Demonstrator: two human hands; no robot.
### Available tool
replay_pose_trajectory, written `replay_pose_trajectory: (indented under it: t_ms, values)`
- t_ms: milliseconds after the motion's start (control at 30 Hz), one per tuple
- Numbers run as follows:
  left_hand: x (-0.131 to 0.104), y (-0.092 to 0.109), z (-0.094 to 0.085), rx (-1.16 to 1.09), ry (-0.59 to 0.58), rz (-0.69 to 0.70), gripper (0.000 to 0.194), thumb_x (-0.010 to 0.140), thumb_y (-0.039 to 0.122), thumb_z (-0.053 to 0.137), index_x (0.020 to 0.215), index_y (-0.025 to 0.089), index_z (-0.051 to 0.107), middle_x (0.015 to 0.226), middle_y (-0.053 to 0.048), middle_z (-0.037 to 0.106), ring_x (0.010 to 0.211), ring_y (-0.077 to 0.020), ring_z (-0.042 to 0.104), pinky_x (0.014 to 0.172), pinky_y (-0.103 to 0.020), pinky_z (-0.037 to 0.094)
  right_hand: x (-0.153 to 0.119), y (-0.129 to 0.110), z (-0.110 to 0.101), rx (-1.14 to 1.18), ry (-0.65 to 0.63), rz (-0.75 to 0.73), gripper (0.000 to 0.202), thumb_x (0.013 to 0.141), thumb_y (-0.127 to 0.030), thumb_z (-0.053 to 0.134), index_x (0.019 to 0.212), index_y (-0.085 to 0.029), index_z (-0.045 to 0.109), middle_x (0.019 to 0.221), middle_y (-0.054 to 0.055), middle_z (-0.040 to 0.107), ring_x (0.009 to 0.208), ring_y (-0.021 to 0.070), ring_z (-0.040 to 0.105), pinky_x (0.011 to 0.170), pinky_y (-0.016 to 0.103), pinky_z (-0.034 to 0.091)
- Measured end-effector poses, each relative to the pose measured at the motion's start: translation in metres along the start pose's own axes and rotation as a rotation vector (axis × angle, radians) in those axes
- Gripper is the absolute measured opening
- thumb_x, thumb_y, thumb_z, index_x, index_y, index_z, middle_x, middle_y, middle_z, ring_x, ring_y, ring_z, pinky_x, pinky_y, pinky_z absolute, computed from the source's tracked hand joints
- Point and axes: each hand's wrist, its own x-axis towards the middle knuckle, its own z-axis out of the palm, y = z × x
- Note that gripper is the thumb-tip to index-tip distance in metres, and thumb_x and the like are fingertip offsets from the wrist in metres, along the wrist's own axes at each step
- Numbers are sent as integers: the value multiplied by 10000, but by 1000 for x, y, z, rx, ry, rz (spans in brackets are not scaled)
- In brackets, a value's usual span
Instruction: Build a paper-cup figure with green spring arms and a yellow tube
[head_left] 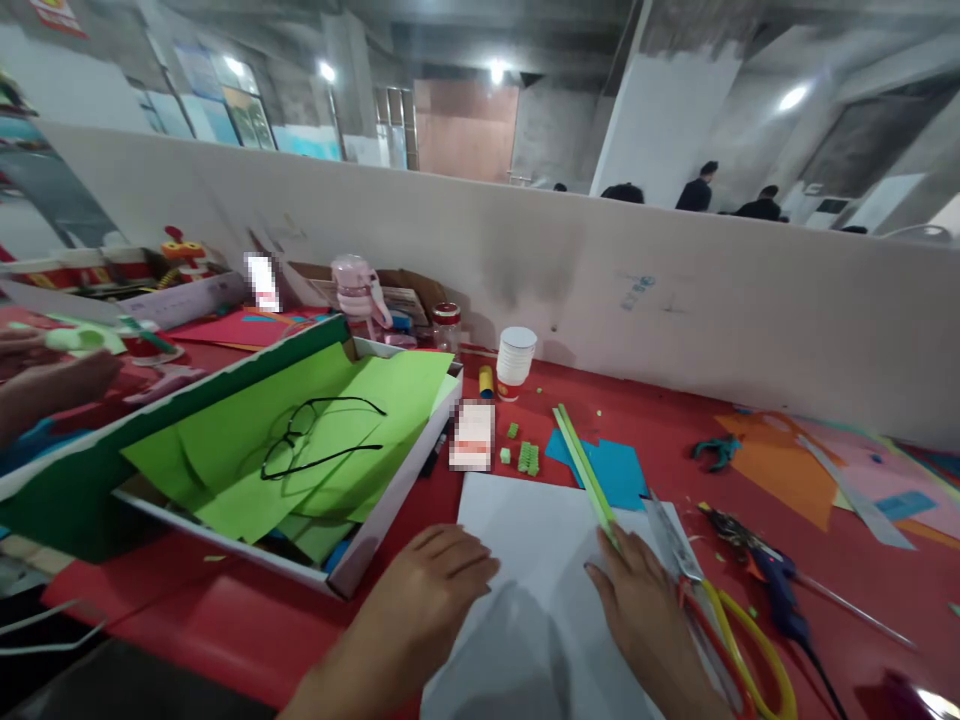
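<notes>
Right hand (641,585): one, fingertips touching the strips' near end; we cannot tell whether they grip.
Left hand (442,565): one, palm down, loosely open at the white paper (532,545)'s left edge.
Green strips (583,468): two, side by side, eleven o'clock from our right hand, over one blue sheet (621,474).
Green blocks (529,458): we count three, the left hand's one o'clock.
Glue gun (781,590): one, three o'clock from our right hand.

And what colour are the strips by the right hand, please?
The strips are light green, clearest in the head view.
</notes>
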Motion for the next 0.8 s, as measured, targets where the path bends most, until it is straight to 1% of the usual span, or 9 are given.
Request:
replay_pose_trajectory:
  t_ms: [100,167,267,333,467,567,633,700,800]
  values:
    - [-28,-18,-30,127,143,-86,279,914,101,488,1045,247,686,983,-2,774,905,-168,704,872,-304,539,4,6,-3,-1,208,-40,504,975,-395,369,1171,-81,711,1251,225,653,1165,424,579,938,579,483]
    - [-47,-31,-51,243,230,-216,234,914,147,514,1014,269,688,981,12,770,925,-170,703,857,-278,536,9,4,-10,65,318,-99,472,988,-374,360,1110,-99,725,1173,212,686,1126,392,603,928,554,487]
    - [-69,-53,-79,456,327,-479,170,934,296,523,992,256,678,937,-8,759,833,-191,704,733,-279,546,17,-9,-24,212,331,-154,387,1007,-316,366,1027,-161,720,957,128,747,916,283,686,819,432,534]
    - [-76,-69,-91,595,325,-576,216,947,347,489,980,247,677,904,-20,759,796,-201,699,691,-286,539,22,-23,-30,289,279,-167,358,1016,-316,378,970,-191,710,813,74,745,756,229,693,728,368,532]
    - [-71,-99,-98,646,152,-667,322,945,348,432,1110,213,674,1085,-77,745,979,-271,683,826,-361,528,26,-55,-31,374,214,-228,307,1013,-294,415,916,-214,695,770,45,734,698,209,672,694,338,497]
    - [-61,-116,-95,597,12,-767,387,930,313,415,1217,193,645,1216,-99,705,996,-301,691,736,-365,531,25,-72,-26,419,178,-301,273,1008,-249,428,923,-212,684,774,47,724,700,209,656,674,326,472]
    - [-55,-124,-93,576,-52,-825,363,916,302,417,1131,208,695,1132,-84,743,895,-295,716,654,-347,517,23,-79,-23,440,141,-348,259,1002,-217,432,926,-203,679,750,48,704,688,210,640,663,329,460]
    - [-51,-129,-93,539,-32,-816,330,903,320,433,952,222,743,976,-64,781,791,-268,724,626,-322,508,23,-81,-22,458,107,-390,255,992,-189,432,922,-197,677,717,45,678,674,212,624,648,329,454]
    - [-46,-128,-95,506,208,-684,340,907,377,452,802,229,739,875,-57,791,733,-232,725,639,-295,522,24,-83,-21,516,81,-404,243,980,-176,440,921,-204,674,710,40,666,675,209,614,634,321,455]
